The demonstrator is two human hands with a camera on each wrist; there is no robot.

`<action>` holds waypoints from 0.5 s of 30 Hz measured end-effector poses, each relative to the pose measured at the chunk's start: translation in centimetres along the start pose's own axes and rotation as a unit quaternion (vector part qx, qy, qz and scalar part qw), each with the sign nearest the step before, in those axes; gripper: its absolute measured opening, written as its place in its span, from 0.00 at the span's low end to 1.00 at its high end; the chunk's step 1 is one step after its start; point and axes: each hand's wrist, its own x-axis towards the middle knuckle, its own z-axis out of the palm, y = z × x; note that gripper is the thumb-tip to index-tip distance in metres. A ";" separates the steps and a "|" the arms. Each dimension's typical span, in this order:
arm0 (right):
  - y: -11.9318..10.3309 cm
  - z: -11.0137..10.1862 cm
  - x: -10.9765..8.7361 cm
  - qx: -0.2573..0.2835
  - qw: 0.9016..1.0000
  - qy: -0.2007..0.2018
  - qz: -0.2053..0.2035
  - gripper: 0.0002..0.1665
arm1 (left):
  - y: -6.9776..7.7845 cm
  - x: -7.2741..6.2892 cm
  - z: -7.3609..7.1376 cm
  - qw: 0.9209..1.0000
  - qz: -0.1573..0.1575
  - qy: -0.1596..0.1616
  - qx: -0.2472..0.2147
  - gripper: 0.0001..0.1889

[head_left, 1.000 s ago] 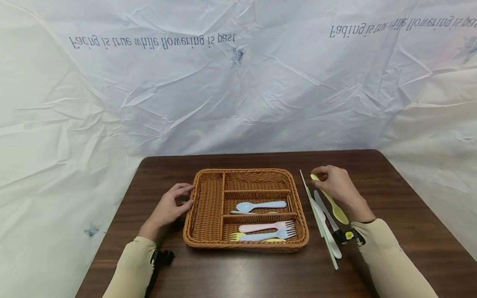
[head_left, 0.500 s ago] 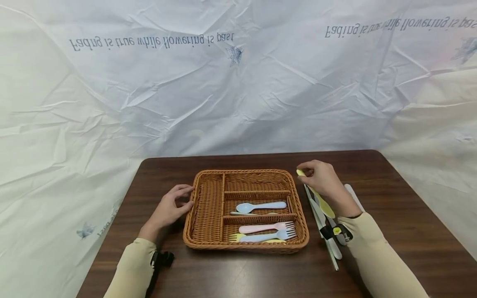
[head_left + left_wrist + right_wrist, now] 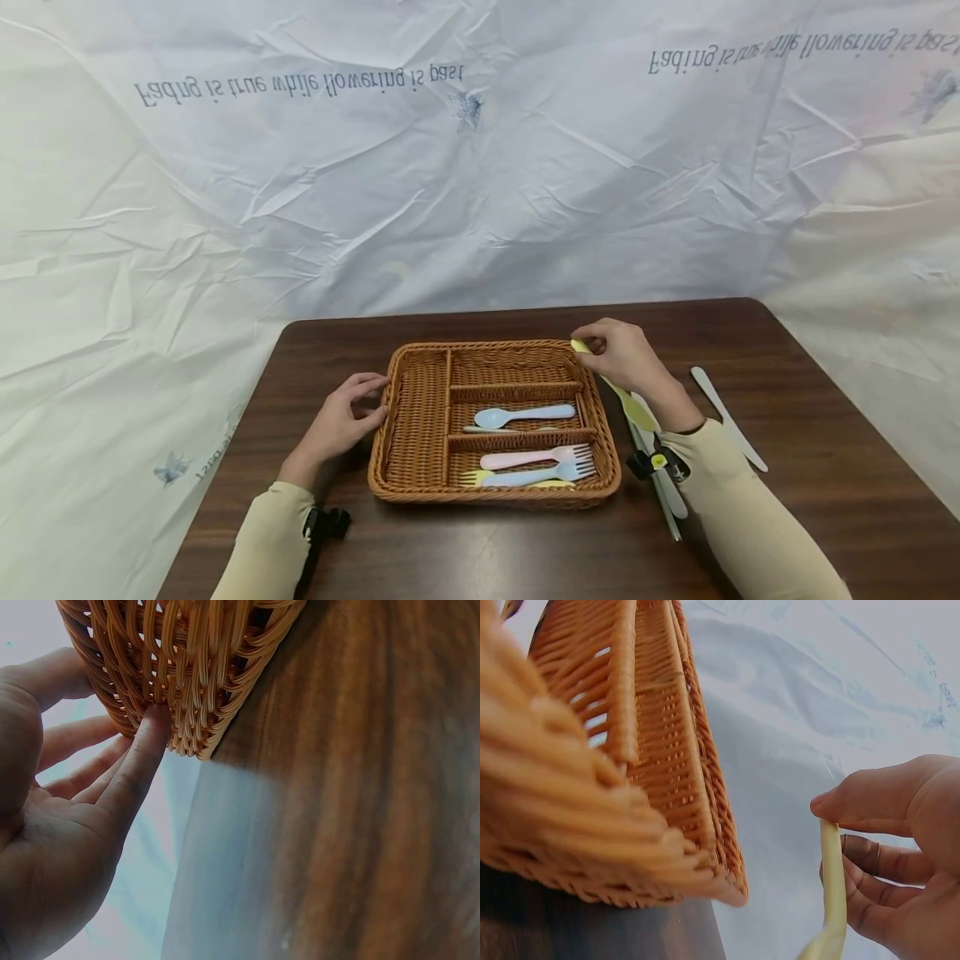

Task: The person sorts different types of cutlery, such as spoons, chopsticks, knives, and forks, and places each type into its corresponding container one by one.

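A brown wicker basket (image 3: 417,425) with several compartments sits mid-table. My left hand (image 3: 341,423) touches its left side; in the left wrist view the fairly straight thumb and fingers lie against the woven outer wall (image 3: 187,682). My right hand (image 3: 626,354) pinches a yellow spoon (image 3: 636,410) by its handle end, at the basket's back right corner. The bowl hangs toward the front, outside the right rim. In the right wrist view the spoon handle (image 3: 834,881) stands between thumb and fingers, apart from the basket.
A light blue spoon (image 3: 517,415) lies in the middle compartment. The front one holds a pink fork (image 3: 536,457), a blue fork (image 3: 536,476) and yellow cutlery. A white knife (image 3: 727,417) lies at right; pale chopsticks (image 3: 666,504) and other cutlery lie partly under the right arm.
My right hand has lifted the yellow spoon and moved left with it, to the basket's back right corner. The white knife at right has come into view. My left hand stays put.
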 end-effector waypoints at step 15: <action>-2.7 0.9 0.7 0.023 0.998 -0.019 -0.048 0.16 | 0.2 0.1 -0.2 1.000 0.003 -0.004 -0.005 0.24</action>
